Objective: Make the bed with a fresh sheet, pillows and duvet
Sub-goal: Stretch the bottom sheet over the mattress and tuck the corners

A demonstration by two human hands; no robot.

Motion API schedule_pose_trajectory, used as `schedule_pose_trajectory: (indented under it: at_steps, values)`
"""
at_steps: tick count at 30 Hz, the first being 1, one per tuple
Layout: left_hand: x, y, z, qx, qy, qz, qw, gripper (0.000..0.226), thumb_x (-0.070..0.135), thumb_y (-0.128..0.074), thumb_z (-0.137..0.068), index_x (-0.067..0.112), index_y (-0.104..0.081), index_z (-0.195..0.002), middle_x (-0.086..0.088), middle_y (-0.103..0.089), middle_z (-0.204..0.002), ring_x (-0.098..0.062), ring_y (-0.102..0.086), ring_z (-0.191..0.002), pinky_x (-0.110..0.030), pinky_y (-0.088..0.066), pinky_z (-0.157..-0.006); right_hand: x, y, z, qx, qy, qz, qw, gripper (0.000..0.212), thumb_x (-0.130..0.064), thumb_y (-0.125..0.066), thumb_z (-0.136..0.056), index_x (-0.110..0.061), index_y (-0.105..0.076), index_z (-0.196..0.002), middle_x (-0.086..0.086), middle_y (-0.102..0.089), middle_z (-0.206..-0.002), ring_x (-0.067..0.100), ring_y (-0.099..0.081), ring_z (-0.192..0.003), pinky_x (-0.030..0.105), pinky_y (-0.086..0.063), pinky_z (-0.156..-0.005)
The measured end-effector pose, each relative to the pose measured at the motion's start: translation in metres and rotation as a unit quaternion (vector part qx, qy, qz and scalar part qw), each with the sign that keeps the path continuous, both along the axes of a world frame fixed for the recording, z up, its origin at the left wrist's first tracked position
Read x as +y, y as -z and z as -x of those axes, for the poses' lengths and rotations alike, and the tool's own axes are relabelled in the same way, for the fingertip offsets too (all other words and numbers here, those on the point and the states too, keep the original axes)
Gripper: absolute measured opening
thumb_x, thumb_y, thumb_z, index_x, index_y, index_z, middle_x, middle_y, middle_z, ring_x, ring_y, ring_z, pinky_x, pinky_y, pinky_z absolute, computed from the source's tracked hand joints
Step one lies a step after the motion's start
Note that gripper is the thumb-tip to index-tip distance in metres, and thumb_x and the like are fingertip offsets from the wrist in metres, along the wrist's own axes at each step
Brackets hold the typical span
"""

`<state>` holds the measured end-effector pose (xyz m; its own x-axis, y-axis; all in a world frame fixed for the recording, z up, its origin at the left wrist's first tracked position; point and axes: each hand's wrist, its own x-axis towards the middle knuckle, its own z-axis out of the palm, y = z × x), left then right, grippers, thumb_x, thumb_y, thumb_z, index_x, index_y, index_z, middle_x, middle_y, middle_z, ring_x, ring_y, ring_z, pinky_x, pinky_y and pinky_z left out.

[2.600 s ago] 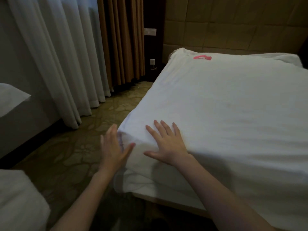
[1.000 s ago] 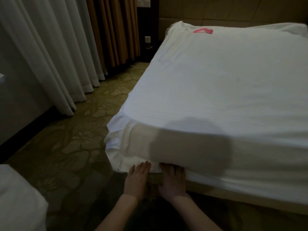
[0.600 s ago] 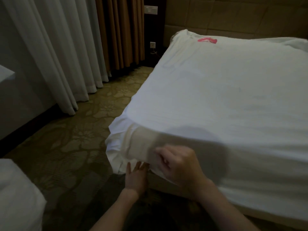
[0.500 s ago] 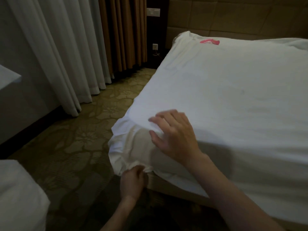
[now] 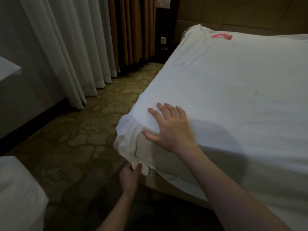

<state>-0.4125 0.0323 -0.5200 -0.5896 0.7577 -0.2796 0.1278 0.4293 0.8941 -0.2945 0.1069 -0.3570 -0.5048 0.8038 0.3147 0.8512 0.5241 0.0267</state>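
Observation:
A white sheet (image 5: 225, 90) covers the mattress, which fills the right half of the view. At the near left corner the sheet bunches into loose folds that hang down the side. My left hand (image 5: 130, 178) is low at that corner, fingers closed on the bunched hem of the sheet. My right hand (image 5: 171, 129) lies flat with spread fingers on top of the corner, pressing the sheet onto the mattress. A pink mark (image 5: 221, 36) shows on the sheet near the padded headboard (image 5: 241, 12).
Patterned carpet (image 5: 86, 130) runs along the bed's left side. White and brown curtains (image 5: 93, 40) hang beyond it, with a wall socket (image 5: 163, 40) by the headboard. White bedding (image 5: 18, 194) sits at the lower left, and a pale surface edge (image 5: 8, 67) juts in at the far left.
Both hands were tucked under the mattress corner a second ago. My right hand has since risen onto the top of the corner and flattened out. My left hand closed on the hanging hem.

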Motion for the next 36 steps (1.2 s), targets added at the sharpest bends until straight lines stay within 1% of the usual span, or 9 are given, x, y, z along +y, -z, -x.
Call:
schedule_pose_trajectory:
  at_steps: [6,11,14,19,22,24,27,30,36]
  values:
    - [-0.003,0.018,-0.026,0.156,0.027,-0.003,0.987,0.015,0.012,-0.062,-0.087,0.004,-0.069,-0.099,-0.018,-0.068,-0.102,-0.034,-0.060,-0.104,-0.037,-0.044,-0.086,0.000,-0.003,-0.001,-0.009,-0.001,0.014,1.000,0.086,-0.074,-0.014,-0.075,-0.031,-0.030,-0.148,0.004,-0.027,-0.156,0.027,-0.022,-0.144,0.051,-0.014,-0.117]
    - [-0.007,0.038,-0.031,0.364,0.134,0.007,0.922,0.026,0.014,-0.064,-0.070,0.019,-0.074,-0.094,-0.013,-0.069,-0.108,-0.034,-0.057,-0.115,-0.045,-0.044,-0.091,0.001,0.000,-0.002,-0.009,0.002,0.007,1.000,0.083,-0.073,-0.017,-0.078,-0.031,-0.027,-0.149,0.004,-0.025,-0.157,0.026,-0.020,-0.144,0.050,-0.012,-0.116]
    - [0.001,0.034,-0.033,0.387,0.200,0.083,0.896,0.041,0.024,-0.061,-0.081,0.025,-0.061,-0.123,-0.007,-0.054,-0.136,-0.035,-0.034,-0.135,-0.047,-0.029,-0.106,0.001,-0.001,-0.003,-0.017,-0.004,0.005,1.000,0.079,-0.073,-0.023,-0.082,-0.031,-0.024,-0.149,0.004,-0.022,-0.158,0.026,-0.017,-0.145,0.050,-0.011,-0.117]
    - [0.019,0.023,-0.046,0.373,0.246,0.171,0.878,0.058,0.036,-0.023,-0.089,0.023,-0.037,-0.144,0.000,-0.028,-0.155,-0.035,-0.004,-0.144,-0.047,-0.011,-0.111,-0.002,-0.001,-0.003,-0.021,-0.003,0.006,1.000,0.079,-0.073,-0.025,-0.084,-0.031,-0.023,-0.150,0.005,-0.022,-0.158,0.026,-0.017,-0.145,0.050,-0.011,-0.116]
    - [0.016,0.020,-0.041,0.372,0.275,0.173,0.869,0.055,0.031,-0.033,-0.094,0.024,-0.029,-0.148,0.003,-0.020,-0.158,-0.035,-0.001,-0.145,-0.048,-0.012,-0.112,-0.003,-0.003,-0.003,-0.021,-0.001,0.007,1.000,0.078,-0.073,-0.028,-0.084,-0.030,-0.027,-0.149,0.005,-0.026,-0.156,0.026,-0.020,-0.144,0.050,-0.013,-0.116]
    - [0.012,0.019,-0.027,0.321,0.272,0.107,0.901,0.057,0.028,-0.038,-0.089,0.022,-0.036,-0.146,-0.001,-0.028,-0.155,-0.033,-0.011,-0.143,-0.041,-0.017,-0.113,-0.003,-0.003,-0.004,-0.018,0.002,0.001,1.000,0.078,-0.073,-0.029,-0.083,-0.030,-0.030,-0.148,0.005,-0.029,-0.155,0.027,-0.024,-0.143,0.050,-0.015,-0.115]
    - [-0.005,0.015,-0.008,0.146,0.140,-0.034,0.979,0.032,0.012,-0.043,-0.089,0.016,-0.071,-0.105,-0.006,-0.067,-0.114,-0.025,-0.057,-0.113,-0.030,-0.042,-0.096,-0.004,-0.002,-0.003,-0.015,0.006,-0.007,1.000,0.078,-0.073,-0.026,-0.081,-0.029,-0.036,-0.146,0.006,-0.036,-0.152,0.028,-0.030,-0.141,0.051,-0.020,-0.114]
    - [-0.006,0.004,0.016,0.100,0.007,-0.040,0.994,0.025,0.005,-0.048,-0.094,0.023,-0.063,-0.088,0.001,-0.065,-0.088,-0.018,-0.064,-0.087,-0.032,-0.052,-0.073,-0.004,-0.001,-0.001,-0.007,0.009,-0.009,1.000,0.079,-0.073,-0.027,-0.080,-0.028,-0.040,-0.143,0.007,-0.040,-0.149,0.028,-0.035,-0.138,0.051,-0.024,-0.113]
    - [0.050,-0.034,0.076,-0.032,-0.076,-0.047,0.995,0.058,0.002,-0.045,-0.094,0.019,-0.030,-0.147,-0.010,-0.040,-0.146,-0.029,-0.041,-0.132,-0.044,-0.039,-0.102,-0.002,0.001,-0.002,-0.012,0.010,-0.009,1.000,0.078,-0.074,-0.026,-0.081,-0.030,-0.037,-0.145,0.006,-0.036,-0.152,0.027,-0.031,-0.140,0.051,-0.021,-0.114]
